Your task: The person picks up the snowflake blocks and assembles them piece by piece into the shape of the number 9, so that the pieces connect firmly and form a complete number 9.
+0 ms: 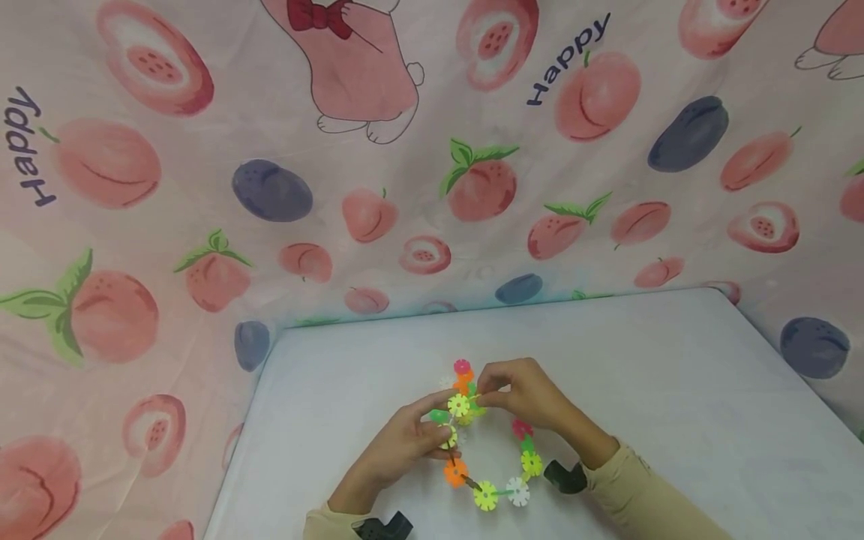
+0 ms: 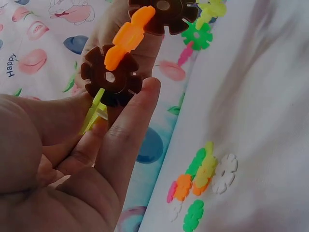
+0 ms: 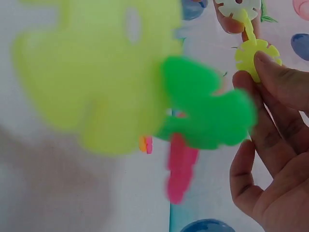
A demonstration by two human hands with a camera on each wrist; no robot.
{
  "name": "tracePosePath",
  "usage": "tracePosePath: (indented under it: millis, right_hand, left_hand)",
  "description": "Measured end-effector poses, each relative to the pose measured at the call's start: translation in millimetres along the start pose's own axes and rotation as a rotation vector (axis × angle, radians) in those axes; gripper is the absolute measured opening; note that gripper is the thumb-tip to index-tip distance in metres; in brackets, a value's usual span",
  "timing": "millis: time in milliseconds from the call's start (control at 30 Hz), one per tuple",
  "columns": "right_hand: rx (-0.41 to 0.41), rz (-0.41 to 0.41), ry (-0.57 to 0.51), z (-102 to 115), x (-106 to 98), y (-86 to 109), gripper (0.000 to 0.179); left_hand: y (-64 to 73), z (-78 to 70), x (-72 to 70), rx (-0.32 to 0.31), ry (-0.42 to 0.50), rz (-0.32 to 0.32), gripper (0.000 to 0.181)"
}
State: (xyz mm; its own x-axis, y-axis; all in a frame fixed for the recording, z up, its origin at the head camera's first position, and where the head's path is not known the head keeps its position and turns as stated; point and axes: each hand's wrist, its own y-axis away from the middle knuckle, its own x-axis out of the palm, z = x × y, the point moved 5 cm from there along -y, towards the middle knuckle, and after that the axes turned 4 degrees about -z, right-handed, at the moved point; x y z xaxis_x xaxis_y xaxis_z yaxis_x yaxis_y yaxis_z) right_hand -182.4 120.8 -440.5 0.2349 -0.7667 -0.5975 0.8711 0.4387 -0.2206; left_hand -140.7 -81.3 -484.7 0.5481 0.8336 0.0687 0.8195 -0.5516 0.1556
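In the head view, a chain of interlocking snowflake discs curves into an unclosed loop, with an orange disc (image 1: 455,472), a yellow disc (image 1: 485,495) and a white disc (image 1: 518,491) along its near side. My left hand (image 1: 412,442) grips the chain's left side between thumb and fingers; brown discs (image 2: 113,77) joined by an orange one show there in the left wrist view. Opposite it, my right hand (image 1: 523,390) pinches a yellow disc (image 3: 256,59), linked to a pale disc (image 3: 239,8). The chain's other end, with a green disc (image 3: 207,108) and a pink disc (image 1: 522,428), hangs below the right wrist.
Behind the hands, loose discs in several colours lie in a small cluster on the white tabletop, among them a green disc (image 2: 194,215) and a white disc (image 2: 225,174). A fruit-patterned cloth (image 1: 405,172) rises beyond the table's far edge.
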Motion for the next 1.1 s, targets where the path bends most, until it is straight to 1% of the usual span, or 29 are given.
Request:
tracePosePath:
  millis: [133,233,400,667,800,933,1100]
  right_hand:
    - [-0.037,-0.014,0.007,3,0,0.9,0.018]
    - [-0.047,-0.021,0.009,4,1,1.4,0.019]
    - [-0.026,-0.019,0.013,2,3,2.1,0.019]
    - [0.008,-0.014,0.003,-6,3,0.4,0.016]
    - [0.055,-0.024,-0.017,-14,1,-0.1,0.016]
    - [0.139,-0.036,-0.071,-26,-5,-0.2,0.011]
    - [0.254,-0.071,-0.149,-43,-13,-1.6,0.017]
  left_hand:
    - [-0.5,0.0,1.0,0.015,-0.001,0.001,0.061]
    - [-1.3,1.3,1.7,0.025,-0.011,0.005,0.063]
    - [-1.9,2.9,2.1,0.043,-0.015,0.018,0.065]
    - [-3.0,-0.8,1.5,0.055,-0.023,0.014,0.06]
    - [-2.4,-3.4,2.3,0.073,-0.015,0.006,0.059]
    - [-1.5,-5.1,1.0,0.091,-0.016,-0.011,0.061]
    - [1.1,-5.6,-5.2,0.123,-0.05,-0.067,0.063]
